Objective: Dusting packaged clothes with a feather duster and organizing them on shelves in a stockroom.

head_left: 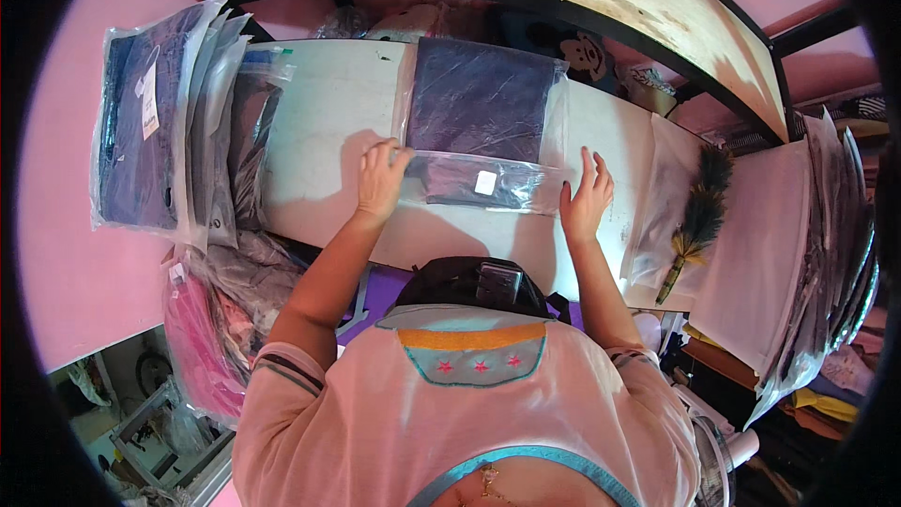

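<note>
A dark folded garment (482, 98) in a clear plastic bag lies flat on a white tabletop (331, 113) before me. Across the bag's near part runs a plastic flap (524, 186) with a white sticker (485, 182) showing. My left hand (381, 172) is at the flap's left end, its thumb and fingers closed at the upper corner. At the right end, my right hand (588, 193) has its fingers spread and holds nothing; whether it touches the plastic is hard to tell.
Bagged garments (144, 120) are stacked at the left, with a pink one (200, 338) below. A dark feather duster (697, 211) lies on plastic at the right, beside another bagged stack (838, 225). A black-framed shelf (563, 0) spans the far side.
</note>
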`<state>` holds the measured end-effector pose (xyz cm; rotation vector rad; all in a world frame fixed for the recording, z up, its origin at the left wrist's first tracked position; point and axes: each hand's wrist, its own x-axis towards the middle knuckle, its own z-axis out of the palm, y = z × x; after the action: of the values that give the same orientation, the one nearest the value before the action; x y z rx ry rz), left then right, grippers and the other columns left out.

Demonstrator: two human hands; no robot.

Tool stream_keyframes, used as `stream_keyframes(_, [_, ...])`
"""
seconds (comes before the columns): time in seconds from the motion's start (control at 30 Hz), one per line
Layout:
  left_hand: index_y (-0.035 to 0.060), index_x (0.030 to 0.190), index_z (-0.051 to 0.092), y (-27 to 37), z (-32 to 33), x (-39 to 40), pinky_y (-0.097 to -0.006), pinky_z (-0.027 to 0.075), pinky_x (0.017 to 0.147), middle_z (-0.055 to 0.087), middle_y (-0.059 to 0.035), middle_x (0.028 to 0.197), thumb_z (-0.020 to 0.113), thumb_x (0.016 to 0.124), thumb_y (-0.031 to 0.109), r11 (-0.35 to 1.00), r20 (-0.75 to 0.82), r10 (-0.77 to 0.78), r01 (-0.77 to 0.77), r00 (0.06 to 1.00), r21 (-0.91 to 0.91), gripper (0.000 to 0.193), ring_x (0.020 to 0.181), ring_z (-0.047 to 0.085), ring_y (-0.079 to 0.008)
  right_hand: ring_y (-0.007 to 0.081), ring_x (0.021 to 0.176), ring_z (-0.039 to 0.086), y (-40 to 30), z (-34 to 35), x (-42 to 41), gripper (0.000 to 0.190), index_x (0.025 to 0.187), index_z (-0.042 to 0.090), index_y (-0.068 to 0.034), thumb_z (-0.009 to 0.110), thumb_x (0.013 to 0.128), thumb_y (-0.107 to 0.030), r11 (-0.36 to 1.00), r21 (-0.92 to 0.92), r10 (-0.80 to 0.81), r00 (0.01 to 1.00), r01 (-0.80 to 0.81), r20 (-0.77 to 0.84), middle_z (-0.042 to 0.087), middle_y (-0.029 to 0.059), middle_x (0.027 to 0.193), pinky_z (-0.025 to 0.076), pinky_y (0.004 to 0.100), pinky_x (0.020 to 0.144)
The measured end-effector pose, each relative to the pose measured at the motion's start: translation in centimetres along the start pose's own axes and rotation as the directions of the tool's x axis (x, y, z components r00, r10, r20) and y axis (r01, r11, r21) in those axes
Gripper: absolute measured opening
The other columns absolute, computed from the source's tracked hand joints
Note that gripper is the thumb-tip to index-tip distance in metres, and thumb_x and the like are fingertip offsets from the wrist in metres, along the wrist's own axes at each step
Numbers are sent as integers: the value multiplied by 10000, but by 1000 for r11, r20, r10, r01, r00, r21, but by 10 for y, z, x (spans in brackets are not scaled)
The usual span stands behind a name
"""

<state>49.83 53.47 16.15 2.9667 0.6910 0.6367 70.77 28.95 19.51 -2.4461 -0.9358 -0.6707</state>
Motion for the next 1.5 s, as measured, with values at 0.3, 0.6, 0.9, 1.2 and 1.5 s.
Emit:
stream_keyframes(0.3, [123,1157,549,-3,-7,8,-448,278,1005,518,-32,1121,646,706,244,972,213,173,-131,962,-196,477,1110,472,-219,265,1172,442,-19,25,-20,695,1260,461,-92,708,653,-324,846,410,-503,767,342,398,450,83,1306,368,390,940])
stream_keyframes(0.6, [118,1171,547,-26,5,-3,-503,144,1079,554,-57,1165,630,736,105,956,265,158,-81,951,-280,443,1193,439,-245,238,1102,518,-12,49,-8,623,1228,478,-66,664,702,-342,852,371,-510,741,369,437,558,104,1174,462,405,816])
stream_keyframes(0.9, [26,975,604,-19,-23,32,-315,435,822,628,-109,855,508,868,87,556,161,-342,337,926,-760,157,821,597,-157,168,636,523,-7,-19,91,457,863,619,-25,552,846,-476,846,355,-312,171,-397,935,584,74,686,424,325,600])
stream_keyframes(1.2, [-15,937,611,8,-53,136,-259,419,652,613,-35,747,492,908,193,212,331,-475,472,815,-856,242,691,512,-86,128,917,548,20,-48,189,401,1128,584,-15,539,893,-336,485,418,-278,317,-768,907,607,68,1015,444,262,789])
stream_keyframes(1.5, [24,1096,484,-38,112,42,-350,440,744,597,-120,892,552,855,228,276,394,-630,667,669,-692,323,842,570,-228,175,897,560,94,95,44,508,1238,487,-105,539,859,-439,52,250,-94,245,-967,965,596,93,998,460,345,733])
